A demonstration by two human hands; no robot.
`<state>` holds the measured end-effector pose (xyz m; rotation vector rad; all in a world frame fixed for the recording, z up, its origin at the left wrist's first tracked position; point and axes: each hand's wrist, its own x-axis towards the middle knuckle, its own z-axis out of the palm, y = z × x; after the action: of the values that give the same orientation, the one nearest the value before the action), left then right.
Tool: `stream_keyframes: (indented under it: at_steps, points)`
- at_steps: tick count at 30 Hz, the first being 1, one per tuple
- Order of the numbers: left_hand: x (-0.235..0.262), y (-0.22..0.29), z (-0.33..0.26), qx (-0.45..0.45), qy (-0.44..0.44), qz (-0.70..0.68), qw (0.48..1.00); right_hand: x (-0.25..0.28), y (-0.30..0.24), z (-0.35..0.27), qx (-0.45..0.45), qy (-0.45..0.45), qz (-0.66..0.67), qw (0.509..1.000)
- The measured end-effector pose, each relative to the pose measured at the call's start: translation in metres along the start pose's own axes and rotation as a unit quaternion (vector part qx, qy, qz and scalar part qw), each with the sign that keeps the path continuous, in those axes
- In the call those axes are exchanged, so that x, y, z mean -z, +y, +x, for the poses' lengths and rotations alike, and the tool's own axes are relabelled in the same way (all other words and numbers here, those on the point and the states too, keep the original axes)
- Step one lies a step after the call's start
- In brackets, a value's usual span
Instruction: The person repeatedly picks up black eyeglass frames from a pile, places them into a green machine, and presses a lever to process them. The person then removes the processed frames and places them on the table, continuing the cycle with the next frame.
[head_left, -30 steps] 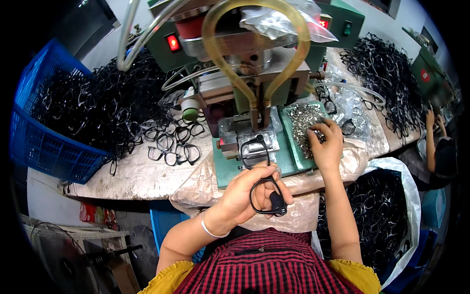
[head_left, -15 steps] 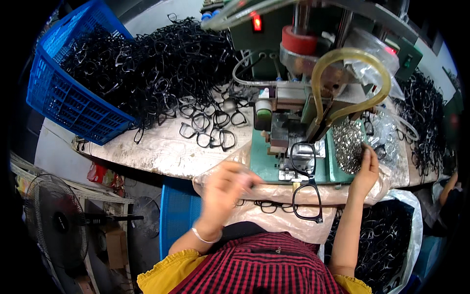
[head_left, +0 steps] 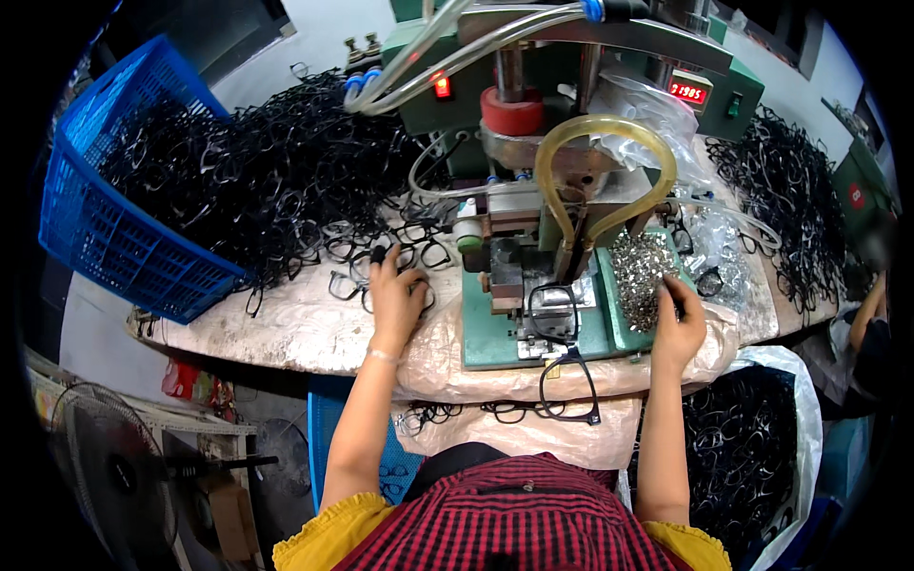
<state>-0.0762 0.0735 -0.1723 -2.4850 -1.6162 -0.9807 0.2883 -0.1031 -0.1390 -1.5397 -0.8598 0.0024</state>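
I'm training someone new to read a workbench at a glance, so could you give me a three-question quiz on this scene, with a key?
1. Multiple choice. Which is the right hand nearest to?
A) The black fan
B) The green tray of small metal parts
C) The blue basket

2. True or false. The blue basket stands to the left of the machine.

3. Short answer. Which of the two hands is at the loose black eyeglass frames on the table?

Key:
1. B
2. True
3. The left hand
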Motion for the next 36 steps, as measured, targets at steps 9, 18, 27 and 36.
stream_keyframes:
  at_steps: [9,18,27,36]
  points:
    - [0.036,-0.089,-0.015,0.285,0.107,-0.299,0.905,0.072,-0.019,-0.025,-0.028,-0.035,-0.024,0.999]
    - [0.000,-0.003,0.004,0.259,0.114,-0.431,0.857,-0.054,-0.098,0.005,0.014,-0.181,0.190,0.965]
    - [0.123,0.141,0.021,-0.110,0.152,-0.686,0.703,-0.058,-0.118,-0.009,-0.117,-0.199,0.335,0.914]
    - [0.130,0.159,0.023,-0.215,0.039,-0.480,0.850,-0.029,-0.139,-0.007,-0.090,-0.257,0.279,0.921]
